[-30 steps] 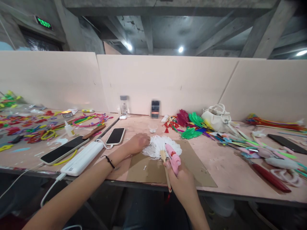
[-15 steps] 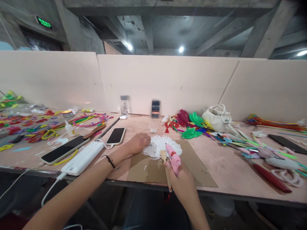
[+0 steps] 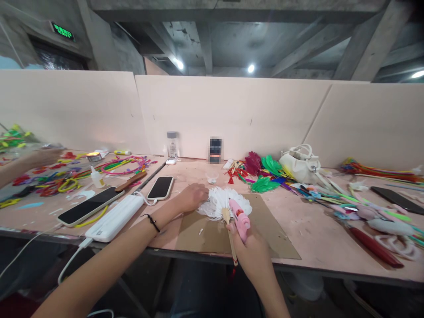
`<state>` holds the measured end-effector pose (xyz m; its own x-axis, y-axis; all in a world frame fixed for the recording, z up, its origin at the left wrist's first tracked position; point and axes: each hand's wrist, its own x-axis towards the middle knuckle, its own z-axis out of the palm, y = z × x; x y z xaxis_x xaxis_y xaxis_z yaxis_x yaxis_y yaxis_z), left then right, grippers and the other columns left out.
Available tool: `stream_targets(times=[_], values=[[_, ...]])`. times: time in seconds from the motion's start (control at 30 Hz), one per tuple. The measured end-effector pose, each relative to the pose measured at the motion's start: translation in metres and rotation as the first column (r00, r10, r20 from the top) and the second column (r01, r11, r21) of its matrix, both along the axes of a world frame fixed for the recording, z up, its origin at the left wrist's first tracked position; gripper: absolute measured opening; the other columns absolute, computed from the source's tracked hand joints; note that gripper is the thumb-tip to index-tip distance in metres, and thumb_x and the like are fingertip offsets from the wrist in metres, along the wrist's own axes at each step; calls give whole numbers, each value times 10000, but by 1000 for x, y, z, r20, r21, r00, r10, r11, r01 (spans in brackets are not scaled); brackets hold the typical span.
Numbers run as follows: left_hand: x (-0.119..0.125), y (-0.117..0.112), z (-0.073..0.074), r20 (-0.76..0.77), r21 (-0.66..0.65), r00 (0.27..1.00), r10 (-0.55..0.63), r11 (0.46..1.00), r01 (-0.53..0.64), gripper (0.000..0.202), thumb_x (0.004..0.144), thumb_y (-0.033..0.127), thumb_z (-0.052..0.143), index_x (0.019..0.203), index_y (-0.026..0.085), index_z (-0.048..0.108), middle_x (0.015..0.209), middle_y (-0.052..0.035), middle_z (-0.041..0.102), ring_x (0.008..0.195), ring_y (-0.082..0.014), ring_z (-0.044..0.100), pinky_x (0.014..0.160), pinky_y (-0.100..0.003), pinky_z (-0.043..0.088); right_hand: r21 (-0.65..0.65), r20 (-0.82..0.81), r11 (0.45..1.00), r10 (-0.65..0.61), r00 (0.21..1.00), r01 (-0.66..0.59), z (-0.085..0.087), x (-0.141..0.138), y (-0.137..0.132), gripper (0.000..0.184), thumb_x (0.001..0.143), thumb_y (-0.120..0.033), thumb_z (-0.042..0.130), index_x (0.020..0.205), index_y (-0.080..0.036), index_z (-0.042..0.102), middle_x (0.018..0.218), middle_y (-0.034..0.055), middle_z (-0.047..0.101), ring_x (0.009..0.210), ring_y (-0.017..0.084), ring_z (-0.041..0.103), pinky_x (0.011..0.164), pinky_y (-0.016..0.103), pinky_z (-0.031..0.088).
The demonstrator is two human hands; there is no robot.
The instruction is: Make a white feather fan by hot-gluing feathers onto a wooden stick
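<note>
A white fan (image 3: 217,196) with a feathery, petal-like surface and a wooden handle (image 3: 231,240) lies over a brown cardboard sheet (image 3: 274,240). My left hand (image 3: 194,197) is closed at the fan's left edge, its fingertips curled down there and partly hidden. In my right hand (image 3: 251,249) is a pink glue gun (image 3: 240,218), its tip pointing up and left over the fan's lower middle. The thumb of that hand lies by the fan's handle; whether it also grips the handle I cannot tell. A red tassel hangs from the handle's end past the table edge.
Left of me lie a white power bank (image 3: 114,218) with cables and two phones (image 3: 160,187). Behind the fan stands a small clear cup (image 3: 211,178). Coloured feathers (image 3: 265,183), a white bag (image 3: 300,163) and a red knife-like object (image 3: 376,247) lie right. Another person's arm (image 3: 31,160) reaches in far left.
Another person's hand and arm have come in over the craft pieces at the far left. My own hands, the fan and the glue gun have hardly moved.
</note>
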<state>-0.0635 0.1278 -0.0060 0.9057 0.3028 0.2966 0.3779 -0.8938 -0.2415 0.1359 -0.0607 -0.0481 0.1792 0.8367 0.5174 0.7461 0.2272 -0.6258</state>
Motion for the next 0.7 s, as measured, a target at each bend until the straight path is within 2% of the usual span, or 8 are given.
stream_targets(times=[0.07, 0.2, 0.4, 0.57, 0.7], values=[[0, 0, 0, 4, 2, 1000, 6, 1000, -6, 211, 899, 90, 569, 717, 164, 647, 802, -79, 678, 793, -222, 598, 727, -334, 421, -8, 1, 1000, -3, 1000, 3, 1, -1, -1, 487, 1016, -384, 408, 1439, -215, 577, 1129, 99, 737, 960, 259, 705, 803, 297, 512], [0, -1, -1, 19, -2, 1000, 11, 1000, -11, 240, 939, 133, 563, 720, 165, 656, 799, -81, 673, 787, -217, 602, 730, -334, 429, 10, 17, 1000, -16, 1000, 16, 0, -1, -1, 450, 1021, -398, 392, 1274, -179, 692, 1038, 133, 741, 1011, 276, 694, 850, 306, 508], [-1, -2, -2, 54, -16, 998, 33, 999, -32, 243, 970, 177, 558, 766, 164, 689, 829, -80, 691, 812, -214, 620, 765, -331, 451, 8, -3, 1000, -11, 1000, 11, -1, 0, -1, 420, 1013, -421, 391, 1126, -196, 727, 1027, 127, 740, 958, 266, 705, 813, 294, 520], [-5, 0, -2, 65, -35, 997, 50, 998, -48, 218, 982, 201, 558, 840, 165, 720, 864, -81, 708, 852, -214, 639, 803, -327, 462, 13, -12, 1000, -3, 1000, 3, -6, 2, 3, 447, 1005, -441, 372, 1089, -201, 739, 1049, 133, 739, 987, 269, 702, 836, 306, 524], [-6, 0, -1, 63, -48, 996, 67, 997, -64, 217, 982, 217, 566, 835, 157, 715, 851, -77, 705, 840, -212, 641, 783, -316, 465, 13, 5, 1000, -14, 1000, 14, -8, 3, 5, 450, 1007, -434, 386, 1205, -198, 713, 1038, 122, 737, 981, 274, 695, 827, 317, 523]])
